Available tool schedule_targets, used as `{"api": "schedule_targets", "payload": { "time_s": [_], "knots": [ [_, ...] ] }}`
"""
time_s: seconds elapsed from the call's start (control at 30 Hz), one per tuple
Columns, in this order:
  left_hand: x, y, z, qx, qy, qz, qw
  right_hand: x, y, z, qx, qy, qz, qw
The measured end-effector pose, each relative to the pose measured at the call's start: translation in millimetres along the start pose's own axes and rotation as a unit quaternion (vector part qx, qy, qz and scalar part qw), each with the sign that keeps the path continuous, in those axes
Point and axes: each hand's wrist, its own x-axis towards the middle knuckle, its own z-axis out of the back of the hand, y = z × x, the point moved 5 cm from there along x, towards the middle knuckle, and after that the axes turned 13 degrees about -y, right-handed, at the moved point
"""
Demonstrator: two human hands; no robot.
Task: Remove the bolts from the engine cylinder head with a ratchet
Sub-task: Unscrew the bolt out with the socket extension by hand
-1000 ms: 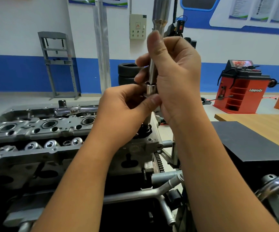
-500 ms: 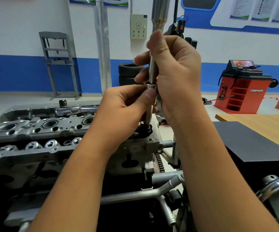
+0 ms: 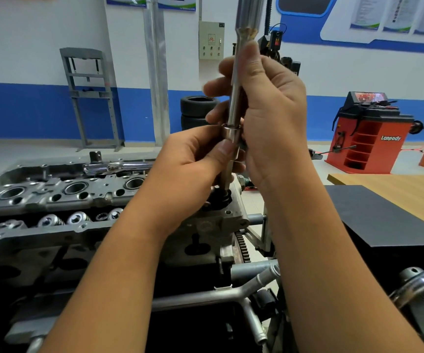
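While the right hand (image 3: 264, 115) grips the extension bar (image 3: 235, 98), the left hand (image 3: 195, 164) pinches its socket (image 3: 231, 135).

You have a long steel bolt (image 3: 227, 171) standing upright over the grey cylinder head (image 3: 83, 197), seemingly seated in a socket (image 3: 232, 135); the chrome ratchet (image 3: 118, 166) lies flat on top.

A red-orange wheel-balancing machine (image 3: 367, 133) stands on the floor by the blue-and-white wall. Two stacked black tyres (image 3: 197, 112) sit near a grey metal rack (image 3: 88, 98). A black mat (image 3: 381, 215) covers the wooden worktop's (image 3: 396, 186) near-left corner.
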Motion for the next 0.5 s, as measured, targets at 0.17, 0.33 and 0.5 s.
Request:
{"api": "schedule_targets", "payload": {
  "time_s": [0.17,0.33,0.5],
  "knots": [
    [0.1,-0.8,7.3,0.022,-0.061,-0.022,0.998,-1.3,0.6,1.0,0.014,-0.010,-0.010,1.000],
    [-0.2,-1.3,4.4,0.021,-0.040,-0.014,0.999,-1.1,-1.4,-1.8,0.013,-0.009,-0.003,1.000],
    [0.9,0.2,3.7,-0.008,-0.026,0.000,1.000,1.2,-2.0,0.2,0.006,-0.010,-0.014,1.000]
  ]
}}
